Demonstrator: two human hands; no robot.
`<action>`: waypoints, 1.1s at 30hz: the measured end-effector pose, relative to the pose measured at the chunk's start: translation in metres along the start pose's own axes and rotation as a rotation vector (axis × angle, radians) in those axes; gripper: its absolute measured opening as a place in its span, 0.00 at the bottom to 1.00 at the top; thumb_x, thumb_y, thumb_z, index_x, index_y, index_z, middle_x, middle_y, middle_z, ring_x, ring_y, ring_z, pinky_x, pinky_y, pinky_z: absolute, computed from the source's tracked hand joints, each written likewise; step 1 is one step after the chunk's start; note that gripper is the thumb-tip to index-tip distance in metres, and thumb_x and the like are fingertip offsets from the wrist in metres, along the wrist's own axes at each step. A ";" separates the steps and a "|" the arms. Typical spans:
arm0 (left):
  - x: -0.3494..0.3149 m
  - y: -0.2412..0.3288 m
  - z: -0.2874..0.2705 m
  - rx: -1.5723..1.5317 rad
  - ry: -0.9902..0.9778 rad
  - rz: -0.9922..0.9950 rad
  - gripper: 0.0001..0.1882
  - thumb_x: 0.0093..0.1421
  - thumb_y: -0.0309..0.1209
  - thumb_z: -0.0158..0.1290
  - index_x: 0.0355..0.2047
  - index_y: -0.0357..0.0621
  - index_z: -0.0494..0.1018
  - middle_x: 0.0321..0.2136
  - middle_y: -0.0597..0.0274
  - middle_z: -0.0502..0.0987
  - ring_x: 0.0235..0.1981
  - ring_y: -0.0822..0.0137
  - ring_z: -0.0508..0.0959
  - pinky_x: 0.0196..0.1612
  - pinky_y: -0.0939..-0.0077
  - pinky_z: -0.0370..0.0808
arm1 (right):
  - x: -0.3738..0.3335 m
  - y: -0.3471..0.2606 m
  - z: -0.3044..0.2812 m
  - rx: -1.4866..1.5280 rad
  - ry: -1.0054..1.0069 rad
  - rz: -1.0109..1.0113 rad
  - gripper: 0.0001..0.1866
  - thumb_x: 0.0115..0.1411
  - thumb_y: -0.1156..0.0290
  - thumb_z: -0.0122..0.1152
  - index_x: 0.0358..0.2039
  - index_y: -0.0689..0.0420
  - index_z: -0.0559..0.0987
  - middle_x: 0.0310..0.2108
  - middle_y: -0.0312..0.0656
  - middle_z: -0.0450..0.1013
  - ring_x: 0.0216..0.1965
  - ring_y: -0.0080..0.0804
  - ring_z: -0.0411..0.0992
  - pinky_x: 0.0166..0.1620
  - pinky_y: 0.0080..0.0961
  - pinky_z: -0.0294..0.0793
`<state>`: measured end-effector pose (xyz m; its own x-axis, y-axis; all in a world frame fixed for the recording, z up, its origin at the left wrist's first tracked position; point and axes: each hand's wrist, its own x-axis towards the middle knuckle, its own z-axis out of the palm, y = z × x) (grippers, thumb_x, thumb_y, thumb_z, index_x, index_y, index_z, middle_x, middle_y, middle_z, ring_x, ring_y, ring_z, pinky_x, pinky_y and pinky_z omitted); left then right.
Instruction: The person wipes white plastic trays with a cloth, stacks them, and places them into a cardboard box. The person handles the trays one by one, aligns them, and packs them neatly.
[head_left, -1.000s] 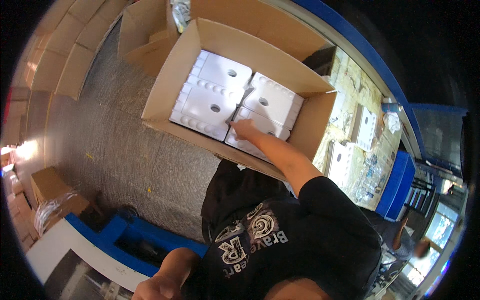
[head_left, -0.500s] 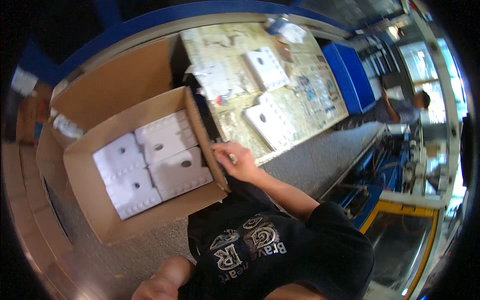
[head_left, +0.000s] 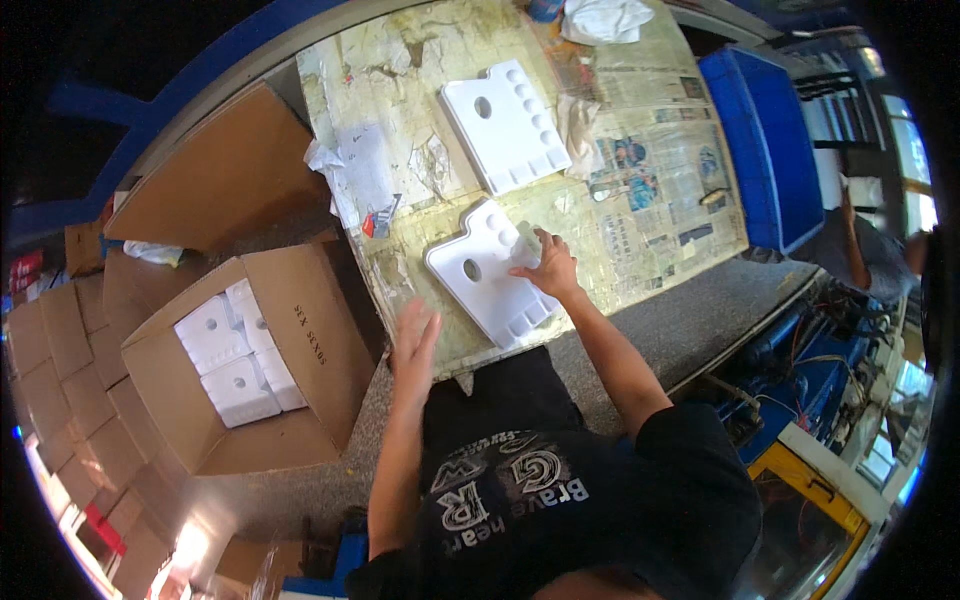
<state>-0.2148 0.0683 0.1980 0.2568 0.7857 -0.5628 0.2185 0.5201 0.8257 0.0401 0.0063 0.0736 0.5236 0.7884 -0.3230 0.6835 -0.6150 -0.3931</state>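
Two stacks of white plastic paint palettes, each with a thumb hole and small wells, lie on the worktable [head_left: 420, 240]. Over the near palette stack [head_left: 480, 255] is my right hand [head_left: 553, 268], its thumb and fingers curled around something small and pale by the wells, too unclear to name. My left hand [head_left: 414, 338], blurred, is at the table's near edge left of that stack, fingers stretched out and holding nothing. The far palette stack [head_left: 500, 125] lies beyond, untouched. More white palettes [head_left: 240, 385] fill the bottom of an open cardboard box [head_left: 320, 375] to the left.
Newspaper and torn paper cover the tabletop, with a white cloth [head_left: 605, 20] at the far edge. A blue crate [head_left: 765, 150] stands to the right, and a person [head_left: 865, 245] is beyond it. Machinery [head_left: 820, 370] is at right; flattened cardboard [head_left: 215, 170] leans behind the box.
My right hand has gone from the box's edge to the near palette stack. My left hand has risen from low in view to the table edge. The view has swung toward the table.
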 end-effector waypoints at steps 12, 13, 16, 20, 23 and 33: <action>0.074 -0.106 0.085 -0.123 0.397 -0.324 0.29 0.41 0.39 0.71 0.37 0.30 0.75 0.32 0.54 0.79 0.30 0.65 0.78 0.35 0.72 0.74 | 0.018 0.004 0.009 0.210 -0.315 -0.067 0.52 0.32 0.45 0.77 0.51 0.67 0.66 0.42 0.54 0.68 0.44 0.49 0.66 0.48 0.40 0.68; 0.068 -0.093 0.085 -0.172 0.425 -0.389 0.28 0.41 0.39 0.71 0.37 0.30 0.75 0.32 0.55 0.79 0.29 0.65 0.78 0.34 0.72 0.74 | 0.019 -0.002 0.003 0.257 -0.417 -0.034 0.52 0.33 0.44 0.76 0.51 0.68 0.66 0.41 0.54 0.68 0.43 0.48 0.67 0.47 0.39 0.69; 0.028 -0.040 0.058 -0.131 0.394 -0.191 0.26 0.43 0.34 0.70 0.39 0.32 0.75 0.32 0.58 0.79 0.30 0.68 0.78 0.34 0.75 0.74 | 0.005 -0.031 -0.028 0.430 -0.559 -0.071 0.53 0.34 0.41 0.75 0.50 0.69 0.66 0.39 0.53 0.67 0.41 0.48 0.68 0.44 0.38 0.71; -0.069 0.039 0.014 0.164 0.493 0.141 0.22 0.45 0.29 0.68 0.38 0.32 0.74 0.31 0.59 0.79 0.33 0.72 0.77 0.36 0.77 0.74 | -0.037 -0.100 -0.078 0.653 -0.585 -0.379 0.54 0.32 0.40 0.76 0.50 0.69 0.65 0.39 0.51 0.65 0.42 0.47 0.68 0.44 0.38 0.69; -0.159 0.073 -0.001 0.137 0.738 0.288 0.24 0.46 0.27 0.67 0.42 0.32 0.72 0.35 0.57 0.78 0.36 0.71 0.76 0.41 0.76 0.73 | -0.091 -0.157 -0.108 0.703 -0.566 -0.649 0.54 0.30 0.43 0.77 0.50 0.69 0.64 0.40 0.51 0.64 0.44 0.47 0.67 0.47 0.37 0.68; -0.411 0.010 -0.010 -0.164 1.451 0.242 0.27 0.46 0.27 0.67 0.45 0.36 0.70 0.38 0.56 0.78 0.39 0.67 0.76 0.46 0.72 0.71 | -0.322 -0.253 -0.106 0.663 -1.121 -1.006 0.57 0.37 0.48 0.77 0.58 0.67 0.55 0.51 0.59 0.64 0.53 0.51 0.67 0.53 0.39 0.68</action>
<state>-0.3273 -0.2463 0.4376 -0.8944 0.4460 0.0336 0.1770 0.2840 0.9424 -0.2474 -0.0900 0.3683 -0.7771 0.6286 -0.0330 0.0221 -0.0251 -0.9994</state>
